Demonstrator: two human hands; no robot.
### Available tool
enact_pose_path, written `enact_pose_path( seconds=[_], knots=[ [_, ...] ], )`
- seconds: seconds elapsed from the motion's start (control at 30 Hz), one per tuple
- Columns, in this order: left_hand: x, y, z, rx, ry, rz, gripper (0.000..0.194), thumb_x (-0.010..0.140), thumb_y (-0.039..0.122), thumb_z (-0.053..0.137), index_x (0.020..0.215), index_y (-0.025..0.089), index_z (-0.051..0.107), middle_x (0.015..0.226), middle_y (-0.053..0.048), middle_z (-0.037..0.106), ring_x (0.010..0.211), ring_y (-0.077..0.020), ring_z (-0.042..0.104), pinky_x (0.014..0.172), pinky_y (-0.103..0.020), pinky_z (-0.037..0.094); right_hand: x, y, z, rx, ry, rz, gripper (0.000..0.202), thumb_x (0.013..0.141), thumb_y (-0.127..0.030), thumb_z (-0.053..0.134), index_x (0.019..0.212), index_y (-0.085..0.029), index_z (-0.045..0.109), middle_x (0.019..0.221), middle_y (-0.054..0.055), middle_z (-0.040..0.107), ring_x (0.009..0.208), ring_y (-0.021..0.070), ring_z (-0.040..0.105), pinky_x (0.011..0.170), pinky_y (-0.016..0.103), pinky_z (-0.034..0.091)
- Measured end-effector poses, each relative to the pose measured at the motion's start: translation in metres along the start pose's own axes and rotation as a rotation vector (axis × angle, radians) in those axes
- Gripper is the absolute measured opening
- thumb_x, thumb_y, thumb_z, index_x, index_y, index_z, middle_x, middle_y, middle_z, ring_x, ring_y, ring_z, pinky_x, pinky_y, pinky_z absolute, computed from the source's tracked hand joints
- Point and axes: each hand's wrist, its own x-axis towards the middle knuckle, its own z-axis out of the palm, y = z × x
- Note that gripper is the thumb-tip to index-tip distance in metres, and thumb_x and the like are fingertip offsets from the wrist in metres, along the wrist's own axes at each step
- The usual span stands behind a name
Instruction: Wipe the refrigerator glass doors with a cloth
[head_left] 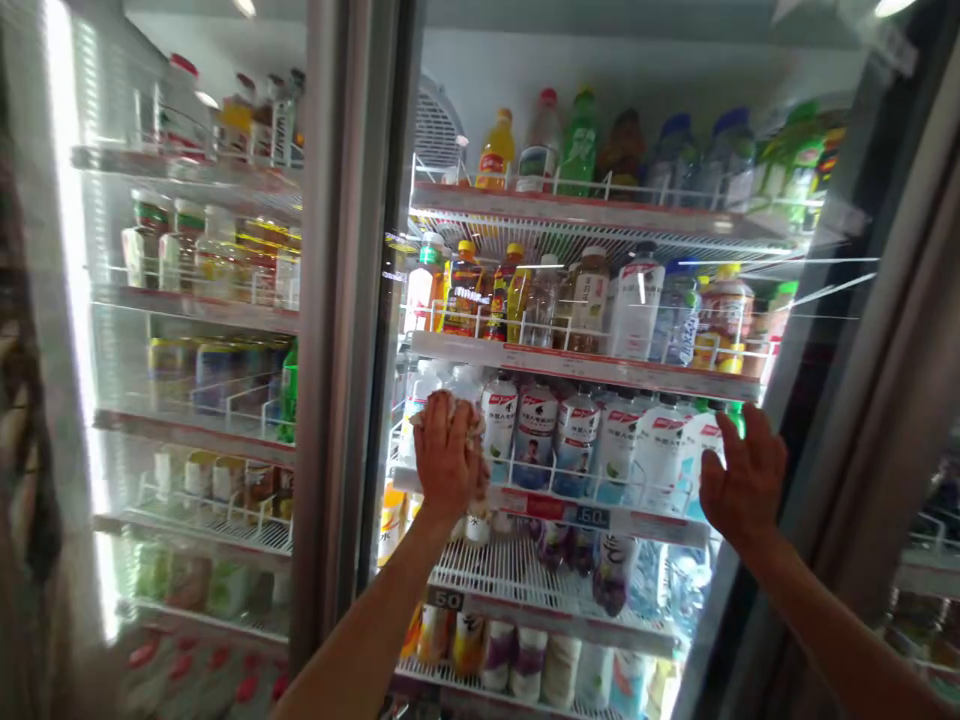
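Observation:
My left hand is closed over a crumpled pale cloth, held up to the glass of a drinks cooler. Parts of the cloth show beside the fingers, and the rest is hidden under the palm. Behind it stand bottles with white and blue labels on a wire shelf. Farther right, my right hand is raised near the right side of the glass, fingers apart and holding nothing. Whether its fingertips touch the glass cannot be made out.
A metal door frame divides this section from another stocked cooler section on the left. Shelves above hold soda and tea bottles; lower ones carry cans and small bottles. A dark frame runs along the right.

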Motion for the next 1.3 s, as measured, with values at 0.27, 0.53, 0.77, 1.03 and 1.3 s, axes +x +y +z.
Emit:
enact_pose_path(
  seconds=[0.27,0.53,0.77,1.03,1.3],
  knots=[
    [-0.032,0.109,0.028,-0.116,-0.195,0.474,0.041,0.085,0.023,0.042,0.124,0.019,0.051,0.138,-0.006,0.047,0.140,-0.0218,0.019,0.112,-0.040,0.023,-0.010,0.011,0.006,0.028,0.008,-0.126,0.055,0.089,-0.030,0.038,0.142,-0.018,0.030,0.149,0.015,0.028,0.138,0.0314,0.024,0.109,0.054,0.018],
    [-0.001,0.006,0.002,0.131,0.089,-0.250,0.047,0.089,0.024,0.040,0.135,0.015,0.038,0.148,-0.017,0.028,0.140,-0.0242,0.021,0.111,-0.045,0.025,-0.016,0.058,0.007,-0.049,0.068,-0.094,0.059,0.085,-0.033,0.040,0.142,-0.019,0.030,0.142,0.019,0.038,0.130,0.0354,0.038,0.101,0.058,0.029],
    [0.007,0.137,0.051,0.024,-0.014,0.234,0.043,0.088,0.027,0.039,0.129,0.016,0.046,0.146,-0.011,0.034,0.141,-0.0266,0.014,0.108,-0.046,0.031,-0.020,0.064,0.011,-0.098,0.192,0.172,0.063,0.080,-0.032,0.041,0.140,-0.013,0.034,0.139,0.024,0.041,0.125,0.0402,0.043,0.090,0.062,0.038],
    [0.006,0.098,0.033,-0.019,-0.111,0.334,0.041,0.088,0.026,0.040,0.128,0.024,0.047,0.145,-0.004,0.038,0.140,-0.0222,0.020,0.106,-0.043,0.035,-0.017,0.066,0.008,-0.170,0.191,0.151,0.062,0.077,-0.029,0.044,0.136,-0.010,0.041,0.134,0.027,0.044,0.121,0.0438,0.045,0.080,0.063,0.042],
    [-0.024,0.051,0.013,0.045,0.031,0.088,0.047,0.087,0.020,0.037,0.134,0.018,0.040,0.150,-0.010,0.026,0.141,-0.0230,0.017,0.111,-0.042,0.024,-0.018,0.075,0.011,-0.226,0.261,0.055,0.064,0.075,-0.027,0.045,0.137,-0.013,0.039,0.132,0.022,0.049,0.120,0.0412,0.048,0.083,0.058,0.045]
  ],
)
